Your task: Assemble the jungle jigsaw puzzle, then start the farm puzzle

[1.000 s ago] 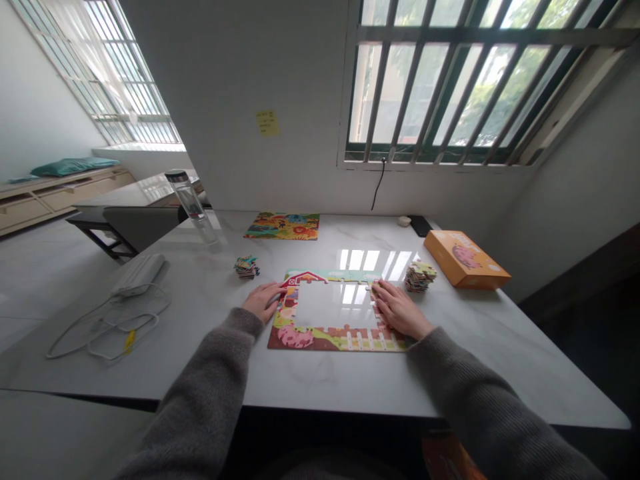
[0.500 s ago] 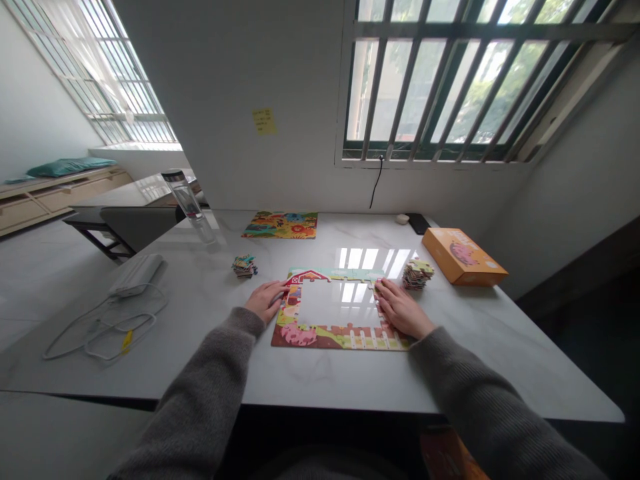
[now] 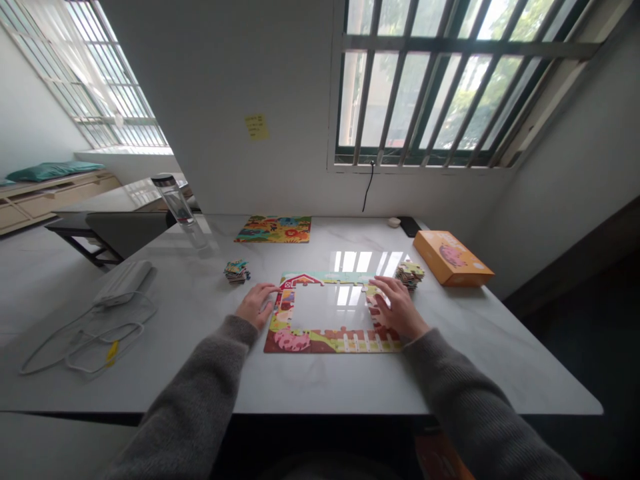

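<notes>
A jigsaw puzzle frame point(image 3: 320, 342) of joined edge pieces lies flat on the white table, with the bare tabletop showing through its middle. It pictures a red barn, a pink pig and a white fence. My left hand point(image 3: 257, 305) rests at its left edge, fingers stretched out and holding nothing. Over the right side of the frame is my right hand point(image 3: 399, 307), fingers spread, covering part of those pieces. Just beyond it stands a stack of puzzle pieces point(image 3: 411, 274). A smaller stack of pieces point(image 3: 237, 271) sits past my left hand.
An animal picture board point(image 3: 275, 229) lies by the wall. At the right are an orange box point(image 3: 453, 259) and a black phone point(image 3: 410, 227). A glass bottle point(image 3: 175, 200) stands far left, above a white power strip point(image 3: 123, 283) with its looped cable point(image 3: 83, 367).
My right hand has loosened, its fingers lifting and spreading over the frame's right side. My left hand stays by the left edge. The whole view has shifted slightly.
</notes>
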Motion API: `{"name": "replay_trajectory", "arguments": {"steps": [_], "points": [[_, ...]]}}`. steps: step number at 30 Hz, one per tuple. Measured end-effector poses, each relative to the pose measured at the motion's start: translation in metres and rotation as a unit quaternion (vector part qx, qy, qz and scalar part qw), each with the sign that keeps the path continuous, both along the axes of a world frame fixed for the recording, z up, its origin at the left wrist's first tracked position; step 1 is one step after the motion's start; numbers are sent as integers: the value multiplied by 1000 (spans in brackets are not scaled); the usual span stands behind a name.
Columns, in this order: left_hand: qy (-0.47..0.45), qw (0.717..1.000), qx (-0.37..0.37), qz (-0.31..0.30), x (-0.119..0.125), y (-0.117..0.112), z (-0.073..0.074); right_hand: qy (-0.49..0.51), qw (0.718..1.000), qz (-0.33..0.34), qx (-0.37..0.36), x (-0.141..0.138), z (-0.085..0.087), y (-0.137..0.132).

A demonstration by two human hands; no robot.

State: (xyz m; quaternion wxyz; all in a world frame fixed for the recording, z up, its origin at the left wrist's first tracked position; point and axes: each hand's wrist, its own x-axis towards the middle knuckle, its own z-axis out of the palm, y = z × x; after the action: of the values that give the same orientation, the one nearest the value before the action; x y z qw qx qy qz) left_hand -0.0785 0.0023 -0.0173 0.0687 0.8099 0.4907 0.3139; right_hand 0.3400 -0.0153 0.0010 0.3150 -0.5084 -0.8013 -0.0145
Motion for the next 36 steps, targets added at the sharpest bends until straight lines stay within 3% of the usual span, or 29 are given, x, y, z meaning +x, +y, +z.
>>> {"name": "replay_trajectory", "arguments": {"steps": [6,9,13,19,28,36], "points": [[-38,999,17,-16,9,-6,5,51,975,-191,101,35,23,12],[-48,998,-1,-34,12,-7,3,0,970,-224,90,53,23,27],[-52,998,2,-44,12,-7,0,-67,973,-213,63,61,16,44],[-54,997,-6,-54,11,-6,0,-94,979,-177,39,66,10,55],[-60,996,8,-64,16,-8,1,-25,995,-82,48,79,3,64],[-94,994,15,-46,24,-11,16,17,996,-43,70,80,3,65]]}}
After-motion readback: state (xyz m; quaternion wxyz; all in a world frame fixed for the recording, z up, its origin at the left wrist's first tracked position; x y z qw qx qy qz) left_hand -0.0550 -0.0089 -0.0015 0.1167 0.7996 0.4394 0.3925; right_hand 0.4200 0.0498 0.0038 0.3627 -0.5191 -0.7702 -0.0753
